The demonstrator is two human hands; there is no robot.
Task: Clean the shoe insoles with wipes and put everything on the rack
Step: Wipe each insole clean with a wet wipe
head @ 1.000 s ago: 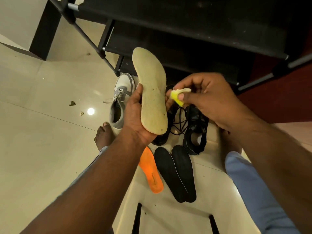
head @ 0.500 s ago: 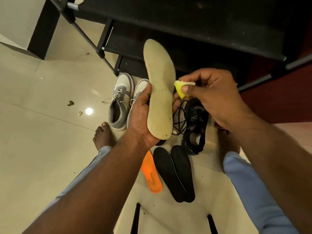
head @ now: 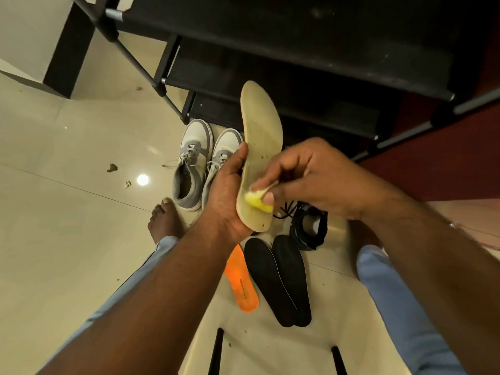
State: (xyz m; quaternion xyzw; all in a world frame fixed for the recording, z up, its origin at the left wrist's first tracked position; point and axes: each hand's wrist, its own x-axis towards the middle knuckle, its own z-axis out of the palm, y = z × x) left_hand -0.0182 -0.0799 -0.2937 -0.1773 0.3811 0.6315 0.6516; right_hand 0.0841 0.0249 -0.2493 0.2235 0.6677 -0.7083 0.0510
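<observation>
Both hands work over the black fabric-shelved shoe rack point(head: 297, 44) and pale tiled floor point(head: 67, 239): the left hand point(head: 227, 196) grips the long beige foam insole point(head: 261, 147) by its heel end, toe pointing up at the rack, while the right hand point(head: 311, 177) pinches a small crumpled yellow wipe point(head: 257, 200) against the insole's lower face. Wiping appears to be the step in hand, so the next move probably calls for a firm stroke toward the toe. Two black insoles point(head: 278, 280) and an orange insole point(head: 240, 282) lie on the floor below, seemingly waiting.
</observation>
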